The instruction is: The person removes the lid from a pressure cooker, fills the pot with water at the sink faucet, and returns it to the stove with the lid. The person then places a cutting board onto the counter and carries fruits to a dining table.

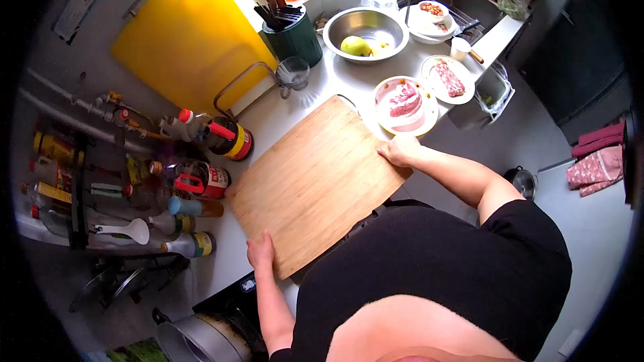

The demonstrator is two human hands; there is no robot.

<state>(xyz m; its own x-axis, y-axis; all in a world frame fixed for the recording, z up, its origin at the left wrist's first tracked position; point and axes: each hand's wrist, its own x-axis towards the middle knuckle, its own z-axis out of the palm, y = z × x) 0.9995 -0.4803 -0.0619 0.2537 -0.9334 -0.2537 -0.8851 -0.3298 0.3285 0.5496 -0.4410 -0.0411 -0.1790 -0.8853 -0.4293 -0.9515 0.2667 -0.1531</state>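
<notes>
A large wooden cutting board [322,184] lies at a slant over the front of the white counter, close to my body. My left hand [261,253] grips its near left edge, fingers partly hidden by the board. At the opposite end my right hand [402,151] is closed around the right edge, thumb on top. Just beyond the right hand sits a plate with a piece of raw meat [405,99]. Farther right, a second plate carries another raw meat piece [448,80].
Behind the board stand a steel bowl [329,43] holding a green-yellow fruit [356,45], a green knife block [295,40] and a glass mug [292,75]. Bottles [201,181] line the left side. A pot [201,338] is at lower left, a sink [483,3] at back right.
</notes>
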